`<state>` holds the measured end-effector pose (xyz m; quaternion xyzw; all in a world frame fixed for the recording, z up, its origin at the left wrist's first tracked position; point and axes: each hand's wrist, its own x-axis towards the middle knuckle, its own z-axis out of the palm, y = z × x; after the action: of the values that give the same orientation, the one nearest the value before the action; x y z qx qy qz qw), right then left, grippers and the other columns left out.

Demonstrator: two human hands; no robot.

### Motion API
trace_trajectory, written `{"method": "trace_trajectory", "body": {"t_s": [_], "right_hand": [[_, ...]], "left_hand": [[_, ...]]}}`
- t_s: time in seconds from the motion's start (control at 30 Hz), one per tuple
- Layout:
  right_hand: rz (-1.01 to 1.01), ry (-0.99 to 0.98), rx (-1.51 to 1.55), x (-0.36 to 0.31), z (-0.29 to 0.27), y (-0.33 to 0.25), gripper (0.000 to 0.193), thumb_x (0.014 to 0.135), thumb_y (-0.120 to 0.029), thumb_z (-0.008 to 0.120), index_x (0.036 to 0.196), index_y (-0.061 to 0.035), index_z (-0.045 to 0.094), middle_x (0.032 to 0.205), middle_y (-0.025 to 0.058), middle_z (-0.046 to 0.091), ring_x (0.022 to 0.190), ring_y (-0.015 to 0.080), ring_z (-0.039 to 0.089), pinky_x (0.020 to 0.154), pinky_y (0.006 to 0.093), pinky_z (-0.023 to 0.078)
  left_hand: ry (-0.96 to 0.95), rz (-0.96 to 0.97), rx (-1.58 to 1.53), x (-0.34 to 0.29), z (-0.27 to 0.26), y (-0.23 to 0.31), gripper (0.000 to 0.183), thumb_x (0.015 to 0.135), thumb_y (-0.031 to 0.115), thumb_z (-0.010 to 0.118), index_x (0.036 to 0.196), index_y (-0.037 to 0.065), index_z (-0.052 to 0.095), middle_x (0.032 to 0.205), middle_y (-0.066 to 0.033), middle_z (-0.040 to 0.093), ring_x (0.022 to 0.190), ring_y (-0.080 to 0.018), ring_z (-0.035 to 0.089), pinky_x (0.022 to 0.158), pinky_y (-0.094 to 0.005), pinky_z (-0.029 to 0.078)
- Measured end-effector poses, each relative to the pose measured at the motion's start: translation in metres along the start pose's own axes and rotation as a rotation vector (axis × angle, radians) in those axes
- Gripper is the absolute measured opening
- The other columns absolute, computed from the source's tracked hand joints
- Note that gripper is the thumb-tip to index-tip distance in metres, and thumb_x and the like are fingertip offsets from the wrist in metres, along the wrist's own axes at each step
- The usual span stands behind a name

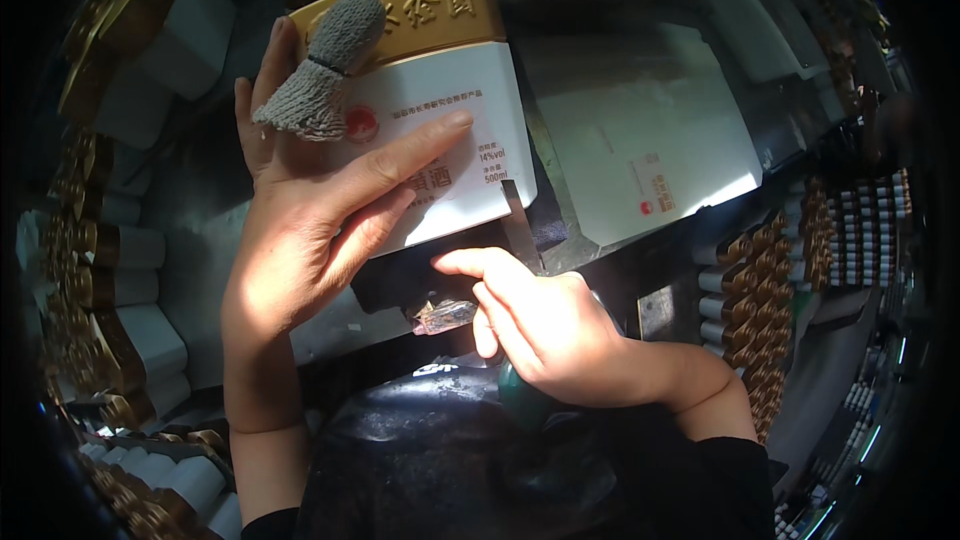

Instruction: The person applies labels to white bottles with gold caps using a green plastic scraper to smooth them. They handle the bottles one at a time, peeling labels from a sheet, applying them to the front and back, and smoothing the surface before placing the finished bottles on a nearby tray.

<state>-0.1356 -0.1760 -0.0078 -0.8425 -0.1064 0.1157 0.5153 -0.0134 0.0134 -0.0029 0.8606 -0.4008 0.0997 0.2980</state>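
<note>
Holds white-and-gold bottle (430, 68) at upper centre of frame under spread left hand (310, 195), with grey finger cover (346, 38). Grips green-handled blade (521, 230) in curled right hand (560, 330) at centre, overlapping bottle's lower-right corner.

Hands: I am counting two, one left hand (295, 215) and one right hand (565, 330). Gold-shouldered white bottle (470, 70) beneath the left: one. Grey knitted finger cover (340, 45): one. Pale printed panel (640, 100): one. Round red marks: two, one showing on the bottle, one (646, 208) on the panel. Narrow dark strip (520, 228): one. Crumpled clear wrapper (446, 316): one. Surrounding gold-and-white pieces (752, 305): many; rows are overlapping and fading into darkness, so an exact total is escaping me.
</note>
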Motion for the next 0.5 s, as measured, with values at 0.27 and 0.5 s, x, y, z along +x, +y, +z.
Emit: {"method": "trace_trajectory", "body": {"t_s": [0.27,0.5], "right_hand": [[-0.066,0.015,-0.085,0.0006,0.0015,0.0028,0.035,0.093,0.006,0.047,0.128,0.0047,0.049,0.075,0.0072,0.060,0.060,0.0125,0.062,0.056,0.0242,0.051],[-0.049,0.002,-0.094,-0.0011,0.0015,0.0049,0.035,0.093,0.007,0.046,0.128,0.0059,0.049,0.089,0.0109,0.062,0.061,0.0116,0.062,0.055,0.0233,0.051]], "left_hand": [[0.005,-0.026,0.047,-0.0003,-0.0009,0.0041,0.045,0.080,0.000,0.063,0.117,0.024,0.072,0.158,-0.0141,0.012,0.146,-0.0348,0.012,0.116,-0.0465,0.026],[0.016,-0.030,-0.016,-0.0003,0.0023,0.0031,0.048,0.079,-0.002,0.065,0.117,0.025,0.071,0.158,-0.0135,0.011,0.146,-0.0349,0.009,0.117,-0.0457,0.025]]}}
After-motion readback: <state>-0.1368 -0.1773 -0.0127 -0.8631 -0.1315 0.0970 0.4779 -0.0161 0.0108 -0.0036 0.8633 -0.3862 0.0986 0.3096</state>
